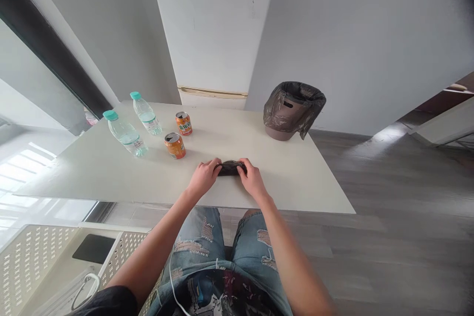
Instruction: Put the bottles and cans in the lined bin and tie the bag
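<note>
A rolled-up black plastic bag (229, 170) lies near the front edge of the white table (296, 177), in front of me. My left hand (203, 177) pinches its left end between thumb and fingers. The right end is gripped the same way by my right hand (252, 177). Beyond my left hand stand two orange drink cans, a nearer one (175, 146) and a farther one (184, 124). At the back right of the table is a brownish bin (278, 133), lined with a dark, see-through bag (310, 108) folded over its rim.
Two clear bottles with teal caps, a nearer one (126, 134) and a farther one (146, 114), stand left of the cans. A white refrigerator (215, 34) rises behind the table. Below the table's left front is a cream perforated basket (37, 256).
</note>
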### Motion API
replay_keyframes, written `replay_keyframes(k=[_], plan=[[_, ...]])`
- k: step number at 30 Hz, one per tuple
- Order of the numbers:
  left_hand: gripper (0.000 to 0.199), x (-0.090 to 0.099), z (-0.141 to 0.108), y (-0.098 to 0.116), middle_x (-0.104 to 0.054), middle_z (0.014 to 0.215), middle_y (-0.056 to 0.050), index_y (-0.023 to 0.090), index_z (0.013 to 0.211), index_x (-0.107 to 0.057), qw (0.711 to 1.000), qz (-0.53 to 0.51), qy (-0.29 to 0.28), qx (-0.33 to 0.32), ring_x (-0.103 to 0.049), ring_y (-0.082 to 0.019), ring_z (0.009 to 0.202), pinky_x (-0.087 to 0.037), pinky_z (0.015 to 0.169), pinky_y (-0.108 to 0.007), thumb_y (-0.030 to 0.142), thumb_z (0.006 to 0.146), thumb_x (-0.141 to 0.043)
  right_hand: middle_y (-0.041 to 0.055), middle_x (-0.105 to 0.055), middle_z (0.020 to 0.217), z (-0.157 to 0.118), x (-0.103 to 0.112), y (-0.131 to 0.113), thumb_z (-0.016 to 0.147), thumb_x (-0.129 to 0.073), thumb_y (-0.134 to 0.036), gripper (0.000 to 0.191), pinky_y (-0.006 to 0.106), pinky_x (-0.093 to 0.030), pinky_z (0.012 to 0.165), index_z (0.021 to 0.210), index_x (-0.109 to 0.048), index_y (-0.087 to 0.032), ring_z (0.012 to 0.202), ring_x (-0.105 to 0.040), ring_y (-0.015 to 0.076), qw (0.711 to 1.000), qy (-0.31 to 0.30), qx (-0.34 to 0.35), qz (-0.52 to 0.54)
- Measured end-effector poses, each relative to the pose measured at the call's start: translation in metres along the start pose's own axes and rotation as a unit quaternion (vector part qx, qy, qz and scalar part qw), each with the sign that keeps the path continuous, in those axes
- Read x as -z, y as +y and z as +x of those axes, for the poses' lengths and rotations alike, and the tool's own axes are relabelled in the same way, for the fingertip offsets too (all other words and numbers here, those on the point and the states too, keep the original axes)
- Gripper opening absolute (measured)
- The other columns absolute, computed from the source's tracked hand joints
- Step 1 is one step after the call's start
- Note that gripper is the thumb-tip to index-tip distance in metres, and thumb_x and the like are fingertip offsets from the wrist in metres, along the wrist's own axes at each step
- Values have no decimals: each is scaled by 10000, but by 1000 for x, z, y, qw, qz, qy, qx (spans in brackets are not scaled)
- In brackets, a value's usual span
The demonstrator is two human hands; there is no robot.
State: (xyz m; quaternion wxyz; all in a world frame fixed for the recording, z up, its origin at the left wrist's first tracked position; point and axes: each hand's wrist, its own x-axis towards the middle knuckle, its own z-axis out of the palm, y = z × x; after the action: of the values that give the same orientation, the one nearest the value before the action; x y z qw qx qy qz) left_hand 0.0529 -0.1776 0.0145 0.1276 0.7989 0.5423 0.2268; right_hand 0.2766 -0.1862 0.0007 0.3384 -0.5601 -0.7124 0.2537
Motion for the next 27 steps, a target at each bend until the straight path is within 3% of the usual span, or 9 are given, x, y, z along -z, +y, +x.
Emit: replay_keyframes(k=[3,6,10,12,14,18,24,27], plan=[[188,-3,16,-2,-740,1070,-57,242,1196,-645,999,-4,2,37,-693,-248,888,-502,768,-348,238,1066,-510,57,-696,939,12,-8,-1,1021,-485,-321,278,340,-522,693,1262,-605,-249,775,-669,236,999,41,-22,-15],[201,-8,19,-1,-691,1187,-128,208,1073,-705,998,34,35,40,-656,-294,1064,-528,924,-409,205,1047,-506,142,-644,1161,15,-11,-2,982,-539,-317,299,391,-563,818,1245,-635,-212,980,-669,274,996,78,-13,-35],[371,-21,8,6,-581,1472,-186,155,1342,-646,992,76,94,-21,-569,-333,1321,-499,1083,-488,230,1087,-388,183,-592,1337,13,-10,-10,1044,-467,-310,333,466,-504,1070,1296,-645,-182,1258,-581,304,983,125,93,-92],[444,-31,3,8,-524,1566,-201,103,1477,-547,991,85,62,-85,-470,-342,1473,-438,1185,-505,241,1085,-388,175,-590,1418,13,-12,-15,1067,-390,-242,369,481,-452,1152,1315,-653,-172,1335,-550,295,973,90,163,-138],[494,-39,0,7,-507,1596,-214,66,1528,-499,988,100,19,-112,-393,-356,1548,-359,1254,-541,216,1070,-389,164,-591,1478,16,-18,-19,1074,-340,-202,425,497,-406,1207,1369,-642,-153,1390,-528,291,969,26,180,-168],[528,-46,1,-1,-521,1598,-200,81,1570,-481,990,105,-19,-95,-413,-369,1540,-346,1255,-574,243,1087,-342,159,-574,1551,22,-32,-14,1110,-294,-269,503,509,-347,1267,1482,-591,-104,1472,-483,297,974,-49,115,-190],[591,-42,3,-7,-433,1677,-166,130,1641,-409,992,94,-34,-80,-349,-373,1581,-324,1270,-591,369,1105,-339,102,-419,1691,26,-36,-4,1126,-233,-312,562,542,-251,1320,1567,-523,-116,1625,-265,299,975,-71,54,-205],[604,-43,2,-6,-391,1703,-155,125,1647,-399,992,103,-42,-66,-317,-378,1597,-300,1283,-590,378,1104,-323,80,-394,1706,27,-36,-4,1130,-222,-330,569,572,-237,1321,1594,-494,-147,1636,-239,301,974,-71,46,-209]])
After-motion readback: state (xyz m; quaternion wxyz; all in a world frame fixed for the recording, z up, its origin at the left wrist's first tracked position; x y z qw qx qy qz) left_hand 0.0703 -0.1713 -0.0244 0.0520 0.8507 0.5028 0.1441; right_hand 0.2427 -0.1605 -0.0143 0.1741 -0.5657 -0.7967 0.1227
